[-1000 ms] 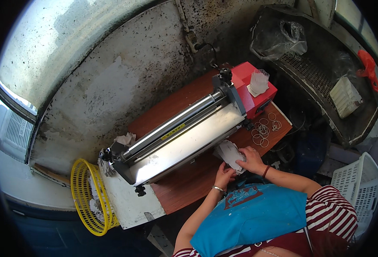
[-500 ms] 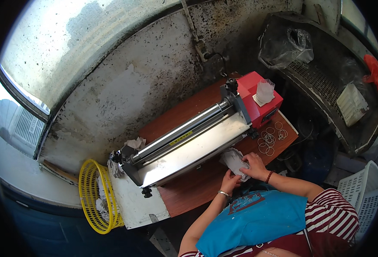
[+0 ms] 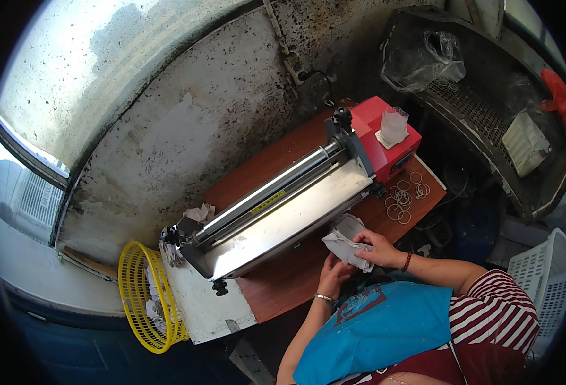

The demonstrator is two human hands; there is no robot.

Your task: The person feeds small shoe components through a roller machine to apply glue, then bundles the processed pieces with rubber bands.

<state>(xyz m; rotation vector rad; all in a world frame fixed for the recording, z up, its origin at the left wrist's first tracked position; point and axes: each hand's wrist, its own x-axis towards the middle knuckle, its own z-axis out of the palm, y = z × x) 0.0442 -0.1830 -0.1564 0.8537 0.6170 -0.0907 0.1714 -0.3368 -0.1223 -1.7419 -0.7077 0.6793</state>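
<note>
Still pinched, white packets (image 3: 347, 240) lie under both hands' grip.

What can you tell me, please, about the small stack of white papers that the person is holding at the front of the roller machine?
The small stack of white papers looks thin, soft and slightly crumpled, with uneven edges and grey shading or marks too small to make out. It lies tilted over the brown wooden tabletop, close to the front edge of the roller machine's pale metal feed plate. The right hand grips its right side; the left hand touches its lower edge.
</note>
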